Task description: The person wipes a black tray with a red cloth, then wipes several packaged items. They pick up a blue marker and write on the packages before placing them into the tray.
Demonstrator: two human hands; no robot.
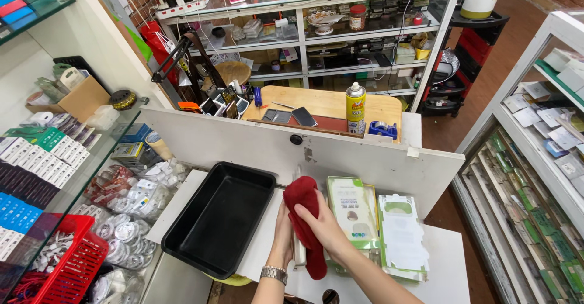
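Note:
My right hand (pixel 325 226) grips a dark red cloth (pixel 304 197) and presses it over a thin upright package (pixel 299 252) near the middle of the white counter (pixel 447 273). From the left side, my left hand (pixel 282 234), with a metal watch on the wrist, holds that package, which the cloth mostly hides. A stack of green and white flat packages (pixel 353 210) stands just right of my hands, and another clear one (pixel 401 237) lies beside it.
An empty black plastic tray (pixel 182 234) sits left of my hands. A white partition (pixel 243 137) rises behind. Beyond it a wooden desk (pixel 328 103) holds a spray can (pixel 355 106), phones and a tape dispenser (pixel 382 129). Glass display cases flank both sides; a red basket (pixel 76 267) is lower left.

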